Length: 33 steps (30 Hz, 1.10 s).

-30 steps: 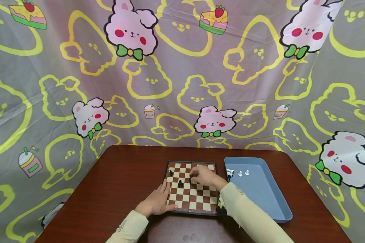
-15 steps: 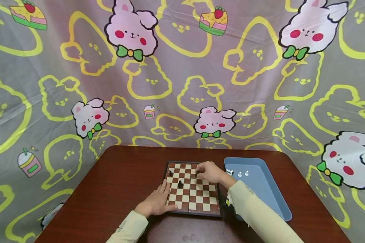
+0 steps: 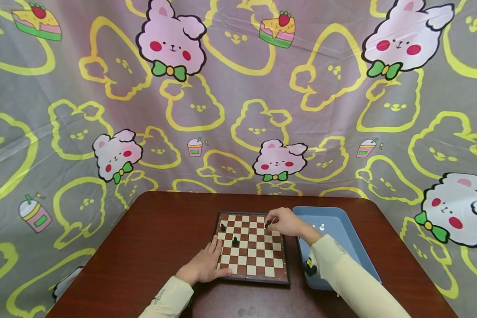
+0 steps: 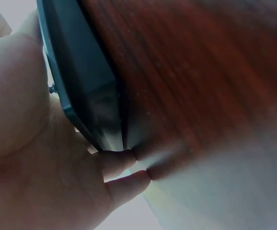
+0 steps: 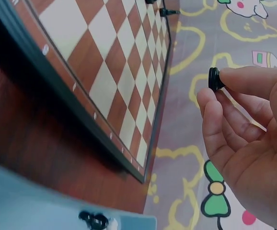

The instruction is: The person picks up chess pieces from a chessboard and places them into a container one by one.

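Over the far right part of a brown-and-cream chessboard [image 3: 258,251], my right hand [image 3: 289,223] pinches a black chess piece [image 5: 214,79] between thumb and fingertips. Its round base faces the board in the right wrist view; the fingers hide the rest. My left hand [image 3: 204,263] rests along the board's near left edge, fingers extended and thumb at the front edge. Two other black chess pieces stand on the board: one near the far left [image 3: 223,227], the other left of the centre fold [image 3: 235,241]. In the left wrist view, extended fingers [image 4: 129,187] lie beside the board's dark side.
A blue tray [image 3: 342,251] stands close to the board's right side, partly behind my right forearm. It holds white chess pieces [image 3: 322,227] and, in the right wrist view, black chess pieces [image 5: 94,220]. A patterned curtain [image 3: 230,110] hangs behind the reddish wooden table [image 3: 163,229].
My right hand has moved rightward across the board with the black chess piece, from near the centre fold to the far right part. The left hand and the two standing pieces have stayed put.
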### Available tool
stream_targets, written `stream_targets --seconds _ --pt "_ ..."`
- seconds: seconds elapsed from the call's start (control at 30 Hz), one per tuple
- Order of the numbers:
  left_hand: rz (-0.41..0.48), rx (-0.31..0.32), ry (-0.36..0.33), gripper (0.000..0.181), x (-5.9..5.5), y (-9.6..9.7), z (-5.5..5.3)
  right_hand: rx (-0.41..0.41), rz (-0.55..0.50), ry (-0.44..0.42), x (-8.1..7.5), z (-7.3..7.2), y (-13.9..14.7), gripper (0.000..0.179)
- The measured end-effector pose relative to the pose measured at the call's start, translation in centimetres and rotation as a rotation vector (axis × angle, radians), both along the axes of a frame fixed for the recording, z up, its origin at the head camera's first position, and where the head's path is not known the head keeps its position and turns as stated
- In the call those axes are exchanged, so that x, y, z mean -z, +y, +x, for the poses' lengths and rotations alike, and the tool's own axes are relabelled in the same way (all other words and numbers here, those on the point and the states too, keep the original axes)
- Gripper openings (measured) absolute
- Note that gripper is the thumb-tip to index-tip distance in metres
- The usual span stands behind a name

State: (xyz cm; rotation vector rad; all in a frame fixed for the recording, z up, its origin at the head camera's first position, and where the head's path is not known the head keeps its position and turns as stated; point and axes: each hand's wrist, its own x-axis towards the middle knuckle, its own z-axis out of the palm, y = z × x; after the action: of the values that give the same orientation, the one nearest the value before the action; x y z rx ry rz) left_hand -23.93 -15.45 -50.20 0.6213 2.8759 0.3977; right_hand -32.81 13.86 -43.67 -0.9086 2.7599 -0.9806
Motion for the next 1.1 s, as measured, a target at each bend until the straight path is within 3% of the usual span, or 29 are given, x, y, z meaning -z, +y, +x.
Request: stream_targets --seconds 0.77,1.1 --pt "0.002 -0.003 -0.001 0.102 0.3 0.0 -0.1 0.060 -0.017 -0.020 0.2 -0.4 6.5 0.012" --pt "0.000 0.002 0.001 0.102 0.3 -0.1 -0.2 0.083 -0.016 -0.064 0.6 -0.1 9.4 0.004"
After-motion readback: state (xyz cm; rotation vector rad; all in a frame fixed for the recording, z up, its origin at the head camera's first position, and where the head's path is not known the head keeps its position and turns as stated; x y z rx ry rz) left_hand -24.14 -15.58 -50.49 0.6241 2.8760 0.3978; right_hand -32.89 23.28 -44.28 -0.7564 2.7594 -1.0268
